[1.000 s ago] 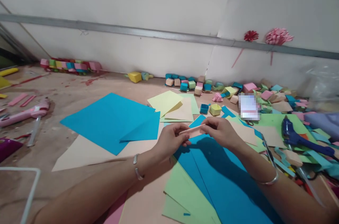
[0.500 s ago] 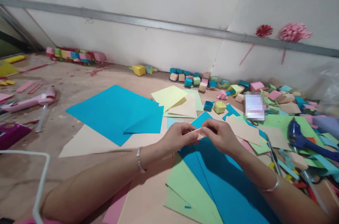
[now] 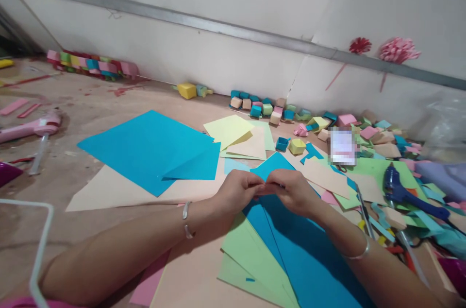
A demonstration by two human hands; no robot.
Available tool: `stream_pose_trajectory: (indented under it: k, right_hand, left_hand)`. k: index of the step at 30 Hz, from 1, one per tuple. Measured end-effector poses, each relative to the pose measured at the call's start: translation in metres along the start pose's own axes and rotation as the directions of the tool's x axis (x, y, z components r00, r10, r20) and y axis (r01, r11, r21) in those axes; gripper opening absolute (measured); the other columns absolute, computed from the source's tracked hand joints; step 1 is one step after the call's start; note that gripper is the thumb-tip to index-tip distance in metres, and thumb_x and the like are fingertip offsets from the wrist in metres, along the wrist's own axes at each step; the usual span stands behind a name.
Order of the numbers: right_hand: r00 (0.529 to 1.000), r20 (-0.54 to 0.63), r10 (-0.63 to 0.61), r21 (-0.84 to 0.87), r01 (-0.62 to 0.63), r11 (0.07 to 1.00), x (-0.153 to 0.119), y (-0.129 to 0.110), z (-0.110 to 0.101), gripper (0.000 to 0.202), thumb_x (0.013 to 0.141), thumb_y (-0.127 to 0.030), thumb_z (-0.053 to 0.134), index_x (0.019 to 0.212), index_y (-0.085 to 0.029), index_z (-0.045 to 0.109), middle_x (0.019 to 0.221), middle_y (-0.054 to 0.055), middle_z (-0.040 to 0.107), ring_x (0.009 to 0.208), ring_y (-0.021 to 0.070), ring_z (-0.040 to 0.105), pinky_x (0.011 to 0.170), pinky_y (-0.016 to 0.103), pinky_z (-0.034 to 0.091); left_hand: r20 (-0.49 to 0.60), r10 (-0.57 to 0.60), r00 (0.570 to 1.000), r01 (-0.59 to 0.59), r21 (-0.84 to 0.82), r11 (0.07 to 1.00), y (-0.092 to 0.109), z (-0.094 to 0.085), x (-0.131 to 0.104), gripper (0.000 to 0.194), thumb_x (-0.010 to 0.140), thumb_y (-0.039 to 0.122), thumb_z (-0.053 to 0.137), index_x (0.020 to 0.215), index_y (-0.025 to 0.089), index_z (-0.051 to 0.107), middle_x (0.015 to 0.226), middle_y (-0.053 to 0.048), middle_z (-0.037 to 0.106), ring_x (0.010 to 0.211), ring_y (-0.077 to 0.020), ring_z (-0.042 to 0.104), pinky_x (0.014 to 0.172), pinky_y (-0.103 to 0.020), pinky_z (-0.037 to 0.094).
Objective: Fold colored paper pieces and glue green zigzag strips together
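My left hand [image 3: 244, 186] and my right hand [image 3: 290, 190] meet fingertip to fingertip above a large blue sheet [image 3: 313, 245]. Both are closed in a pinch. Between them is a small piece of peach paper that showed a moment ago; the fingers now hide nearly all of it. Below my left hand lie pale green sheets [image 3: 251, 254], one overlapping the other. Just beyond the fingers a blue sheet corner [image 3: 273, 164] sticks out.
Another blue sheet [image 3: 145, 147] lies at left, on peach paper [image 3: 105, 191]. Small paper boxes [image 3: 256, 111] line the wall. A blue glue gun [image 3: 411, 191] and paper scraps crowd the right; a pink glue gun [image 3: 40, 125] lies left. A white wire frame [image 3: 43, 235] stands at lower left.
My fingertips have drawn closer together and folded over the peach piece, which is now mostly out of sight. The view has tilted and shifted slightly to the right.
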State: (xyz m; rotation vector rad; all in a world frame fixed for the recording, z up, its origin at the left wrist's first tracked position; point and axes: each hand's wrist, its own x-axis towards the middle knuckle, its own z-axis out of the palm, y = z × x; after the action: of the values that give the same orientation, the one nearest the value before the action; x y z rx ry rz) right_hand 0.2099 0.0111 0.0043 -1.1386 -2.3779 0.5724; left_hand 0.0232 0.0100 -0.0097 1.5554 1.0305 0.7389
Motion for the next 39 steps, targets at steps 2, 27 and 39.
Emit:
stream_pose_trajectory:
  k: [2, 27, 39]
  right_hand:
    - [0.997, 0.060, 0.056, 0.014, -0.057, 0.998, -0.001, 0.000, -0.007, 0.019, 0.091, -0.021, 0.053, 0.074, -0.019, 0.061, 0.069, 0.000, 0.064, 0.063, 0.0127, 0.054, 0.059, 0.024, 0.037]
    - [0.933, 0.170, 0.317, 0.185, -0.346, 0.920, 0.002, 0.010, -0.051, 0.021, 0.088, -0.026, 0.053, 0.070, -0.019, 0.061, 0.059, -0.003, 0.062, 0.046, 0.0078, 0.053, 0.044, 0.019, 0.039]
    - [0.913, 0.136, 0.385, 0.280, -0.408, 0.869, 0.002, 0.016, -0.052, 0.019, 0.086, -0.030, 0.056, 0.072, -0.019, 0.062, 0.056, -0.003, 0.062, 0.042, 0.0087, 0.052, 0.042, 0.020, 0.039]
  left_hand:
    - [0.013, -0.020, 1.000, 0.021, -0.047, 0.999, -0.002, 0.000, 0.000, 0.026, 0.077, 0.038, 0.064, 0.064, 0.015, 0.068, 0.059, -0.001, 0.058, 0.058, -0.0127, 0.050, 0.054, -0.023, 0.040]
    - [0.519, 0.009, 0.855, 0.265, -0.452, 0.852, 0.005, -0.026, 0.011, 0.050, 0.081, 0.018, 0.068, 0.130, 0.021, 0.061, 0.121, -0.011, 0.067, 0.108, -0.0230, 0.064, 0.092, -0.035, 0.051]
    - [0.318, -0.205, 0.926, 0.351, -0.521, 0.778, 0.005, -0.026, 0.012, 0.051, 0.076, 0.018, 0.068, 0.126, 0.010, 0.060, 0.095, -0.014, 0.073, 0.079, -0.0196, 0.071, 0.072, -0.031, 0.056]
